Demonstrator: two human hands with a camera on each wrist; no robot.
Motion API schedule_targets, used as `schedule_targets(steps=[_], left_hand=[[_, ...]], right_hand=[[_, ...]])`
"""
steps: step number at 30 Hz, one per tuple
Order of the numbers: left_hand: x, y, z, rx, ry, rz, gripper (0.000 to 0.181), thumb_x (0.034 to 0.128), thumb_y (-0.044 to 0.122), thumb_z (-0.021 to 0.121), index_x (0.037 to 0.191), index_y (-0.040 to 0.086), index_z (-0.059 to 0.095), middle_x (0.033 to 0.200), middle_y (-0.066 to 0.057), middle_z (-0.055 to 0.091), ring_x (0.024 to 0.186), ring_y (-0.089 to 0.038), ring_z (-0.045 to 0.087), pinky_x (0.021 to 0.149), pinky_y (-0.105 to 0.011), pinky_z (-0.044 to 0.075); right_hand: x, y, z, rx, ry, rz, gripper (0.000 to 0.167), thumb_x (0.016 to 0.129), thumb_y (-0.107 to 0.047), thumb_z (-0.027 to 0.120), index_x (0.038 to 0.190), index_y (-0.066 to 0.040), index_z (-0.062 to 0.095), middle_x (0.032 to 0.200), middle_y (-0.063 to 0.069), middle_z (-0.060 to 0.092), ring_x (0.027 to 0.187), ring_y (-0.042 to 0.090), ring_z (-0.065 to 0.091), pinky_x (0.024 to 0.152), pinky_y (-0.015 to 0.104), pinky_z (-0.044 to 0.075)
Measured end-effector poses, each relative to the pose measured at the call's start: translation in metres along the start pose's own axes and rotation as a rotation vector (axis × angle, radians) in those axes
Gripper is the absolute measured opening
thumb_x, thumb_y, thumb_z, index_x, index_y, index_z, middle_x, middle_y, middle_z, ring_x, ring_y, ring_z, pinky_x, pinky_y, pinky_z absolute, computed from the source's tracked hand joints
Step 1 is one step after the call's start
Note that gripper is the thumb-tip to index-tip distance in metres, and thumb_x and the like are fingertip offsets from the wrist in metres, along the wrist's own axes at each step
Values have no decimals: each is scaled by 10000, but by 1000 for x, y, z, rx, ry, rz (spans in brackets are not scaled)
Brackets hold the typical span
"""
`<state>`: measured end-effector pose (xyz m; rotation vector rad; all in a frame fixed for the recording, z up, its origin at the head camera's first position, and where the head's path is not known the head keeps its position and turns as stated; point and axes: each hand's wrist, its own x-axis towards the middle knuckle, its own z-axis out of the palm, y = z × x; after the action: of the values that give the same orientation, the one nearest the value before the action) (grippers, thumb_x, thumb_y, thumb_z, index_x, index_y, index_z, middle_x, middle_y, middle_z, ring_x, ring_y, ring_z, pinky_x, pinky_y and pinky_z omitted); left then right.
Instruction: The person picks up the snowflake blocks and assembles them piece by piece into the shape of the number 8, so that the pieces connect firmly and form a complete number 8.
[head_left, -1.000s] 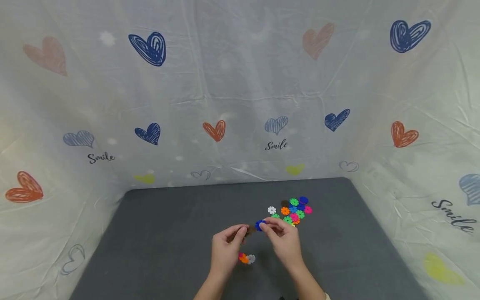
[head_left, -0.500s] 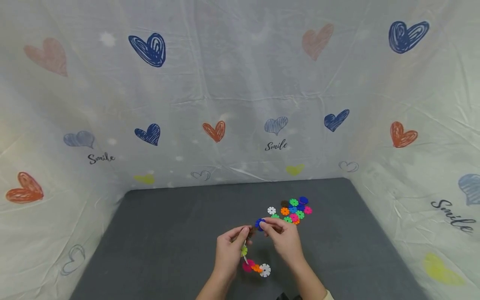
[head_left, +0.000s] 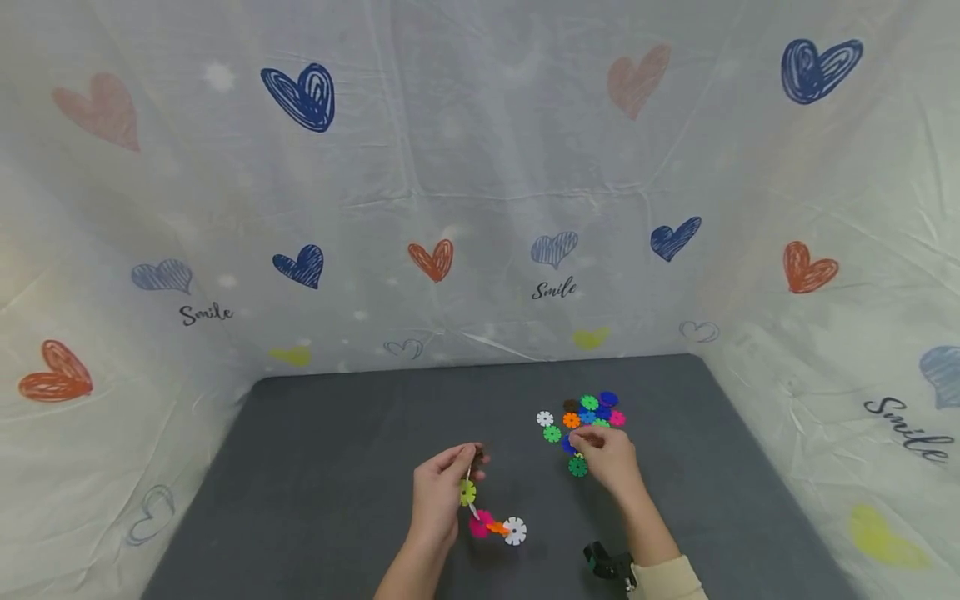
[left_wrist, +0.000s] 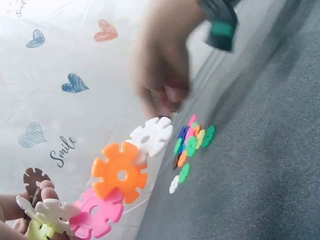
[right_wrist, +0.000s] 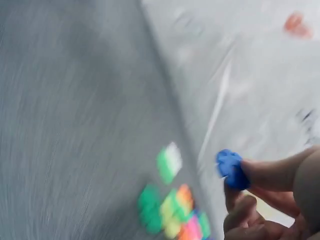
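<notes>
My left hand (head_left: 438,492) pinches the top of a chain of notched plastic snowflake discs. In the left wrist view the chain shows a brown disc (left_wrist: 35,181) at the fingers, a yellow-green disc (left_wrist: 40,231), a pink disc (left_wrist: 86,220), an orange disc (left_wrist: 107,172) and a white end disc (left_wrist: 157,135). Between thumb and fingers my right hand (head_left: 613,458) holds a blue snowflake disc (right_wrist: 231,167), apart from the chain. That hand is over the near side of the loose discs and hides some of them.
Several loose discs lie clustered on the dark grey table (head_left: 337,467), among them a white disc (head_left: 545,418), a green disc (head_left: 552,434) and a dark green disc (head_left: 577,466). A curtain (head_left: 480,167) printed with hearts surrounds the table. A black wrist device (head_left: 609,565) sits by the right sleeve.
My right hand has moved right, away from the left hand, carrying the blue snowflake disc towards the loose discs. My left hand has shifted slightly left, with the chain hanging from it.
</notes>
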<state>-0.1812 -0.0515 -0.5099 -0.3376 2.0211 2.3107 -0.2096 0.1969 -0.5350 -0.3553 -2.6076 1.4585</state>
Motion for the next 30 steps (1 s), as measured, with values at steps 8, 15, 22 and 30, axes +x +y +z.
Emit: schedule_targets(steps=[8, 15, 22, 30], left_hand=[[1, 1, -1, -41, -21, -16, 307, 962, 264, 703, 1083, -14, 751, 957, -143, 772, 688, -171, 693, 803, -325, 552], [1, 2, 0, -36, -23, -42, 255, 984, 235, 674, 1075, 13, 761, 921, -85, 776, 716, -210, 704, 828, -331, 540], [1, 0, 1, -37, -42, -40, 279, 972, 257, 688, 1078, 9, 758, 929, -94, 775, 725, -217, 708, 823, -332, 546], [0, 1, 3, -28, -52, -38, 333, 974, 247, 688, 1115, -51, 729, 922, -95, 771, 716, -194, 701, 778, -318, 568]], right_hand=[[41, 43, -3, -289, 105, 3, 367, 947, -244, 706, 1210, 11, 687, 1086, 232, 679, 953, 402, 637, 813, 553, 516], [58, 60, -4, -340, 40, 94, 293, 951, -241, 703, 1041, 35, 664, 1010, 239, 644, 842, 366, 613, 722, 479, 519], [54, 58, -12, -24, 50, 211, 273, 938, -226, 724, 994, 39, 690, 871, 153, 673, 725, 250, 574, 587, 322, 454], [36, 47, -18, 179, 6, 249, 367, 1019, -211, 601, 1303, 21, 616, 1196, 240, 642, 991, 297, 615, 753, 328, 532]])
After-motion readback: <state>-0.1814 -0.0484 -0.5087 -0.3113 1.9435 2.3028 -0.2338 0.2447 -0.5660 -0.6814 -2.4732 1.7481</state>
